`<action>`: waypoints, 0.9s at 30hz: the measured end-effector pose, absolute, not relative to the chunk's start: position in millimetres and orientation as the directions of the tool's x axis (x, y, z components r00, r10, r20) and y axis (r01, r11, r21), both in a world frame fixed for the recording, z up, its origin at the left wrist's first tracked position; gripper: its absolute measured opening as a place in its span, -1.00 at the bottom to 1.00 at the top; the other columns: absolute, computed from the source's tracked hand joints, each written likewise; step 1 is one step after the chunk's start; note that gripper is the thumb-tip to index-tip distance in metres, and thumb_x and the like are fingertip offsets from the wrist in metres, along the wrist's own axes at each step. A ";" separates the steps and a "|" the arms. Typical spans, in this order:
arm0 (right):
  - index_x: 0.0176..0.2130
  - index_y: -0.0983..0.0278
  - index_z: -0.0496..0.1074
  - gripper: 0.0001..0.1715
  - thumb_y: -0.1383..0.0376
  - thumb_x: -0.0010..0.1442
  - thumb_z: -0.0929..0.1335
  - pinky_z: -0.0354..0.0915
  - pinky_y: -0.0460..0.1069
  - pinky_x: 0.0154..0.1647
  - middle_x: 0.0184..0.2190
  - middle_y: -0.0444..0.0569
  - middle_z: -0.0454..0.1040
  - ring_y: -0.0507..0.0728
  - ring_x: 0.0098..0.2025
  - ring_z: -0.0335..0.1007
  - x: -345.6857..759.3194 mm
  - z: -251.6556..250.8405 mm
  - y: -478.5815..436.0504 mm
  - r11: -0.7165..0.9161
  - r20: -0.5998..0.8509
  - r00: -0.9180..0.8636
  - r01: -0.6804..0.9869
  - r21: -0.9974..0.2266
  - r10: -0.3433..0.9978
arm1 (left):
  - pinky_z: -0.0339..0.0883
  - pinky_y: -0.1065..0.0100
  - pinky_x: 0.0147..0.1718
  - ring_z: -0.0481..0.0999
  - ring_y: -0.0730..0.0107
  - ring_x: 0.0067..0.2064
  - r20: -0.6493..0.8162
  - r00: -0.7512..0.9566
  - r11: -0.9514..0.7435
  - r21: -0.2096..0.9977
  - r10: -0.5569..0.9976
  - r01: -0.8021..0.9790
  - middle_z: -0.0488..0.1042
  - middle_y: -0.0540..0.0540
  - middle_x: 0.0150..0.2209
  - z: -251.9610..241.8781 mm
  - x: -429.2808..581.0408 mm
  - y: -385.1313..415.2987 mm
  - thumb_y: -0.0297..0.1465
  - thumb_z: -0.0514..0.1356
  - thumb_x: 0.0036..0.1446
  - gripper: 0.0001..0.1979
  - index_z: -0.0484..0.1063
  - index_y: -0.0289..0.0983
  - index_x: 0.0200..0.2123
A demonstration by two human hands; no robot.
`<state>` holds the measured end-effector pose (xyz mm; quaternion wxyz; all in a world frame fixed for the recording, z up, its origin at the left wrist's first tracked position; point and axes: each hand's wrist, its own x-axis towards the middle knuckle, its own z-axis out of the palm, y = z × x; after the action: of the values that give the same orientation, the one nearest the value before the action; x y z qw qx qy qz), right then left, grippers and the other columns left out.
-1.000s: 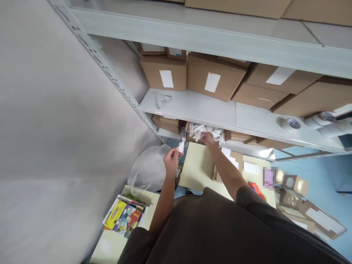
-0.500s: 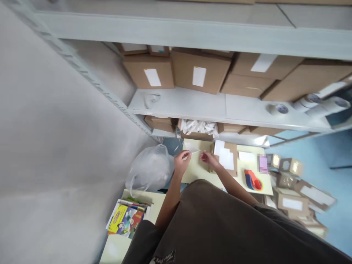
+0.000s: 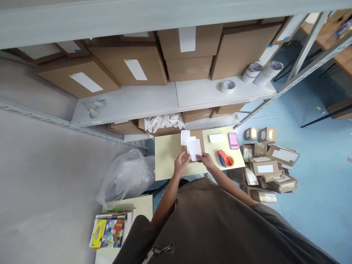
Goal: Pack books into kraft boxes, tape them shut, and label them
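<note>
A small white paper slip (image 3: 194, 149) is pinched at its lower right corner by my right hand (image 3: 206, 160). Just left of the slip is my left hand (image 3: 181, 164), its fingers loosely curled and apart, with nothing visible in them. Under the slip lies a flat brown cardboard box (image 3: 199, 135) on the pale yellow table (image 3: 167, 154). Another white paper (image 3: 185, 137) rests on the box's upper left part, partly covered.
On the table's right are a white card stack (image 3: 216, 138), a pink phone-like item (image 3: 233, 140) and an orange-blue tape dispenser (image 3: 225, 158). Taped parcels (image 3: 265, 168) pile on the floor. A shelf (image 3: 132, 97) with boxes stands ahead; a plastic bag (image 3: 128, 172) sits left.
The view has swung right. My hands have moved from the bare left part of the table to over the cardboard box, where my right hand now grips a white slip.
</note>
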<state>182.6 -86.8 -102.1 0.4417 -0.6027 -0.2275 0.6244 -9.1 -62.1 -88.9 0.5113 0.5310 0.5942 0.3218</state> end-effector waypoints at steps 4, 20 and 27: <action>-0.42 0.25 0.54 -0.51 -0.10 -0.03 0.56 0.37 0.01 -0.28 -0.45 -0.06 0.56 0.14 -0.33 0.50 201.8 -120.4 -97.9 -0.535 -0.555 0.048 -0.208 -0.819 0.830 | 0.44 0.35 -0.35 0.59 0.27 -0.37 -0.388 0.099 0.330 0.871 0.916 0.363 0.59 -0.08 -0.47 -109.9 21.4 -62.6 0.05 0.28 0.19 -0.54 0.61 -0.26 -0.38; -0.20 0.11 0.26 -0.68 0.32 0.10 0.44 0.31 -0.07 -0.41 -0.55 -0.32 0.45 0.11 -0.48 0.52 224.0 -160.9 -101.1 -0.614 -0.539 0.369 0.118 -0.780 0.757 | 0.20 0.39 -0.35 0.51 0.30 -0.34 -0.442 0.050 0.217 0.533 0.896 0.818 0.56 -0.03 -0.48 -127.0 65.5 -44.4 -0.17 0.20 0.27 -0.66 0.61 -0.22 -0.44; -0.22 0.12 0.22 -0.66 0.39 0.15 0.45 0.26 -0.11 -0.45 -0.52 -0.31 0.44 0.08 -0.50 0.52 219.1 -160.7 -96.2 -0.682 -0.572 0.418 0.184 -0.707 0.706 | 0.19 0.37 -0.35 0.59 0.28 -0.24 -0.506 0.062 0.207 0.457 0.860 0.865 0.70 -0.11 -0.28 -130.0 65.3 -37.4 -0.20 0.22 0.33 -0.70 0.69 -0.23 -0.30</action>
<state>219.1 -96.2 -160.7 0.2830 -0.7932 -0.2805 0.4606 65.3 -37.4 -130.0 0.3666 0.6296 0.6850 -0.0031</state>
